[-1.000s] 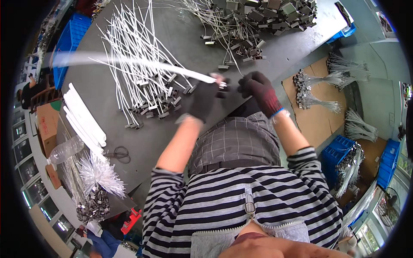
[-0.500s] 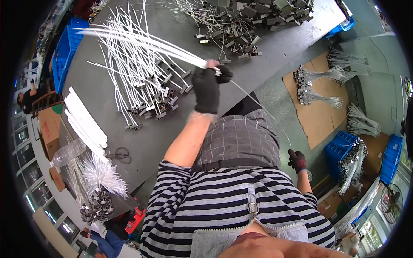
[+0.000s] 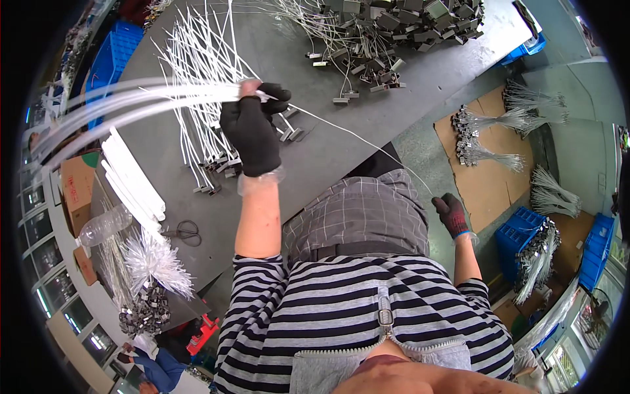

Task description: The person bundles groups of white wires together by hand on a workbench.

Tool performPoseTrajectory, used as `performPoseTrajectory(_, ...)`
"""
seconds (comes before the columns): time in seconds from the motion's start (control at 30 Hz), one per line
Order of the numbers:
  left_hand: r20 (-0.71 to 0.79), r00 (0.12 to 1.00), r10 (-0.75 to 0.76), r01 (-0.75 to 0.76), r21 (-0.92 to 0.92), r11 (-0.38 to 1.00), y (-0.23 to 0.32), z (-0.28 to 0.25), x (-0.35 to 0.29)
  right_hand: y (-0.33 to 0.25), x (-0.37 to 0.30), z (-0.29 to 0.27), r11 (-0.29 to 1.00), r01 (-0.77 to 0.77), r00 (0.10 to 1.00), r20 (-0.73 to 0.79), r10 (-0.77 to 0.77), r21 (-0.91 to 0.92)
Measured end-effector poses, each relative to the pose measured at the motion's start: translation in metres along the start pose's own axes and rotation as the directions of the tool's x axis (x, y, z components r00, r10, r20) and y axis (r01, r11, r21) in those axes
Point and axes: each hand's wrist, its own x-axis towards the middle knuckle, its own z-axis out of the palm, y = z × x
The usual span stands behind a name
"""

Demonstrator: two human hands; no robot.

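My left hand (image 3: pixel 252 134), in a black glove with a bare thumb tip, is closed round several long white tubes (image 3: pixel 187 100) above the table. Their free ends fan out to the left, smeared by motion. From that hand a thin pale wire (image 3: pixel 351 134) runs past the table edge to my right hand (image 3: pixel 451 215), whose gloved fingers are pinched at its far end. Under the left hand lies a pile of white-sleeved wires (image 3: pixel 197 56) with small metal clips (image 3: pixel 226 163) on their ends.
Bare wires with metal clips (image 3: pixel 420 23) are heaped at the table's far side. More white tubes (image 3: pixel 134 174), a plastic bottle (image 3: pixel 105 225), scissors (image 3: pixel 186 233) and a wire bundle (image 3: pixel 157 266) lie at left. Cardboard (image 3: pixel 489 177) with wire bundles and a blue crate (image 3: pixel 522 226) are at right.
My left hand has moved left with the tubes, which now swing out and blur. My right hand has shifted slightly up, and the wire spans between both hands.
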Motion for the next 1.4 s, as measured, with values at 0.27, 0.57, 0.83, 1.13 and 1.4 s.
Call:
performPoseTrajectory(0.27,0.566,0.608,-0.557,0.391,0.397,0.83,-0.072,0.02,-0.054,-0.19,0.027,0.016,0.911,0.218,0.969,0.032,-0.245,0.351)
performPoseTrajectory(0.57,0.525,0.715,-0.462,0.329,0.33,0.885,-0.097,0.014,-0.093,-0.254,0.045,0.033,0.797,0.344,0.922,-0.018,-0.387,0.496)
performPoseTrajectory(0.83,0.6,0.8,-0.001,-0.521,0.695,0.495,-0.071,-0.079,0.015,-0.307,0.064,0.03,0.838,0.538,0.842,-0.009,-0.539,0.091)
performPoseTrajectory(1.13,0.531,0.847,-0.029,-0.238,0.428,0.872,-0.095,-0.037,-0.036,-0.318,0.116,0.051,0.467,0.651,0.607,0.041,-0.794,-0.599)
performPoseTrajectory(1.4,0.396,0.862,-0.317,0.164,0.375,0.913,-0.137,0.006,-0.059,-0.259,0.103,0.04,0.479,0.686,0.567,-0.01,-0.824,-0.547)
